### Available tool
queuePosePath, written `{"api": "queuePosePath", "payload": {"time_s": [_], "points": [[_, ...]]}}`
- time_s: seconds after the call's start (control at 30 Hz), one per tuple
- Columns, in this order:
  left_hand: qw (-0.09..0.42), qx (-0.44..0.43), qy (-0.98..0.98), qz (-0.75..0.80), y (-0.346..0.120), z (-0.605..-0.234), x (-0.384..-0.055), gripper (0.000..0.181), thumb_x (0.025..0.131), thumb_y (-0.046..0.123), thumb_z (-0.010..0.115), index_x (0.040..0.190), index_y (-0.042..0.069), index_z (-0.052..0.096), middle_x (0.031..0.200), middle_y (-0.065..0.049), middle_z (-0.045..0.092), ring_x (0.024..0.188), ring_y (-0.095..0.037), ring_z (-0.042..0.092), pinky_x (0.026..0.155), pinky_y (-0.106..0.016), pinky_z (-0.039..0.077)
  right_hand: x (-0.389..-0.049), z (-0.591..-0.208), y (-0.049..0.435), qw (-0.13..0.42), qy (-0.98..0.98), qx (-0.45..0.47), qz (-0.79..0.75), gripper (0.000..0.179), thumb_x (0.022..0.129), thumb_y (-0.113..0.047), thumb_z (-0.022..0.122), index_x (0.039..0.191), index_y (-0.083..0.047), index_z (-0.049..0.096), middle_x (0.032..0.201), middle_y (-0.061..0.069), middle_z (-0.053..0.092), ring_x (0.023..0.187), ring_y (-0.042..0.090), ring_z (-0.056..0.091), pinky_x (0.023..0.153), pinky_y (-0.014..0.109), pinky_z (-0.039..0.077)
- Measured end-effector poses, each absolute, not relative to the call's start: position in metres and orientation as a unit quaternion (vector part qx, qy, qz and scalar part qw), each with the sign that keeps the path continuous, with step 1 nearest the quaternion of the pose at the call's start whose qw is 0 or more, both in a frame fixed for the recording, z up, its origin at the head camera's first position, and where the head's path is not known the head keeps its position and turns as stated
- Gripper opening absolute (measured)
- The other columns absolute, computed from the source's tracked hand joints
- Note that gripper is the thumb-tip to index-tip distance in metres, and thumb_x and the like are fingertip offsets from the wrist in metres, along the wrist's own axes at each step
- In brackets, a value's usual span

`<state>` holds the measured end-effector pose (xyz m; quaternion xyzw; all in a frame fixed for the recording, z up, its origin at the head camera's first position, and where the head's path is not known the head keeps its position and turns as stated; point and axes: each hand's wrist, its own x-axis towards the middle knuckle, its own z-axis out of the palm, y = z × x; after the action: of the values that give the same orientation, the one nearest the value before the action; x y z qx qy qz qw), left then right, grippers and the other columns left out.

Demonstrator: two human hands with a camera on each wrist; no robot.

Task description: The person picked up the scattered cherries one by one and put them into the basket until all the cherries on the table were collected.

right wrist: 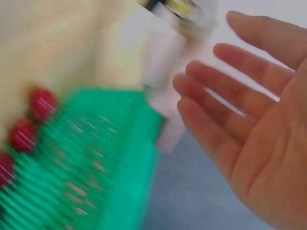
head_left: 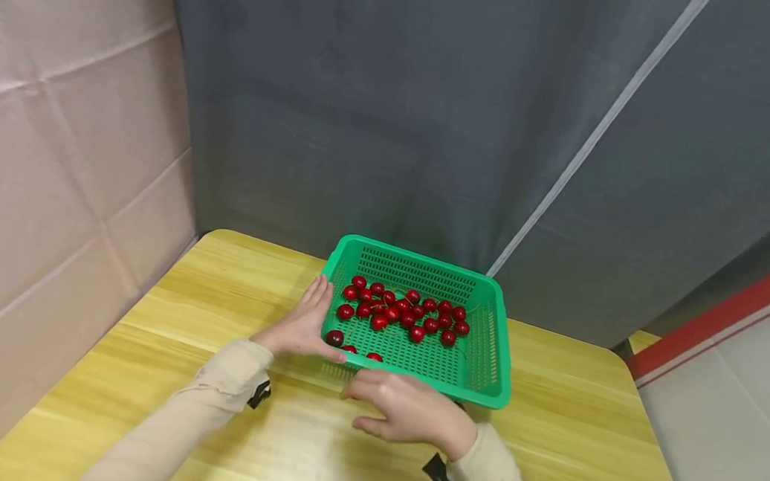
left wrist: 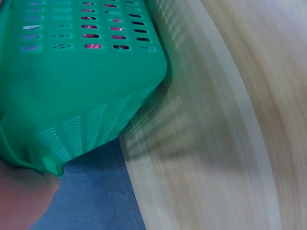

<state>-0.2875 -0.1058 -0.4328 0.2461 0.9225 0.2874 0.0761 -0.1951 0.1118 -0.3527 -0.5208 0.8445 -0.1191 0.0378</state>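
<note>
A green plastic basket [head_left: 417, 354] sits on the wooden table with many dark red cherries [head_left: 393, 313] on its floor. At its near-left corner my left hand [head_left: 301, 325] holds the rim, fingers along the left side and thumb on the front edge. In the left wrist view, part of that hand shows against the basket's rim [left wrist: 33, 163]. My right hand [head_left: 407, 407] is just in front of the near rim, holding nothing. The right wrist view shows this hand's palm [right wrist: 268, 139] with relaxed, slightly bent fingers; the basket and cherries beside it are blurred.
The pale yellow wood table [head_left: 560, 417] extends around the basket. A dark grey curtain [head_left: 366, 120] hangs behind it. On the left is a pinkish cloth wall [head_left: 61, 173], and a red-edged white surface [head_left: 741, 414] stands at the right.
</note>
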Motion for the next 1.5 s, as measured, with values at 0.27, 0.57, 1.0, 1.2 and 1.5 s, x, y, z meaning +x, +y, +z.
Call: {"api": "queuePosePath", "payload": {"time_s": [0.27,0.57,1.0,1.2,1.5], "points": [[0.070,0.247,0.922,0.290,-0.106,-0.435,-0.288,0.133,0.056,0.063,0.073,0.141,-0.009,0.001,0.148,-0.025,-0.010,0.137,-0.035,-0.012,0.110,-0.048,0.009,-0.198,-0.445,0.092,-0.057,0.879,-0.469,0.067,0.014,0.077,-0.028,0.069,0.088,-0.020,0.065,0.085,-0.006,0.053,0.075,0.009,0.053,0.055,0.016,0.045],[0.062,0.248,0.922,0.291,-0.107,-0.437,-0.288,0.132,0.056,0.063,0.074,0.141,-0.011,0.004,0.148,-0.026,-0.008,0.137,-0.037,-0.009,0.110,-0.048,0.011,-0.210,-0.471,0.088,-0.124,0.877,-0.450,0.115,0.023,0.065,-0.015,0.076,0.086,-0.021,0.067,0.093,-0.005,0.057,0.082,0.009,0.053,0.065,0.019,0.049],[0.060,0.252,0.921,0.291,-0.107,-0.436,-0.288,0.131,0.057,0.062,0.073,0.140,-0.012,0.004,0.148,-0.027,-0.007,0.136,-0.038,-0.009,0.110,-0.049,0.011,-0.203,-0.469,0.093,-0.156,0.856,-0.481,0.108,0.018,0.067,-0.013,0.075,0.081,-0.020,0.068,0.087,-0.007,0.054,0.078,0.008,0.050,0.049,0.013,0.043],[0.065,0.250,0.921,0.293,-0.106,-0.435,-0.287,0.132,0.057,0.063,0.073,0.140,-0.011,0.003,0.148,-0.026,-0.009,0.136,-0.037,-0.010,0.109,-0.049,0.011,-0.187,-0.417,0.099,-0.097,0.827,-0.554,-0.007,0.011,0.076,-0.010,0.069,0.080,-0.020,0.068,0.082,-0.007,0.054,0.072,0.005,0.047,0.050,0.005,0.035],[0.057,0.245,0.923,0.293,-0.109,-0.432,-0.287,0.132,0.056,0.061,0.075,0.140,-0.013,0.005,0.147,-0.027,-0.008,0.136,-0.037,-0.009,0.109,-0.049,0.012,-0.247,-0.317,0.121,-0.037,0.833,-0.541,-0.108,0.011,0.077,-0.003,0.068,0.083,-0.012,0.065,0.086,-0.002,0.054,0.077,0.008,0.051,0.069,0.010,0.044]]}}
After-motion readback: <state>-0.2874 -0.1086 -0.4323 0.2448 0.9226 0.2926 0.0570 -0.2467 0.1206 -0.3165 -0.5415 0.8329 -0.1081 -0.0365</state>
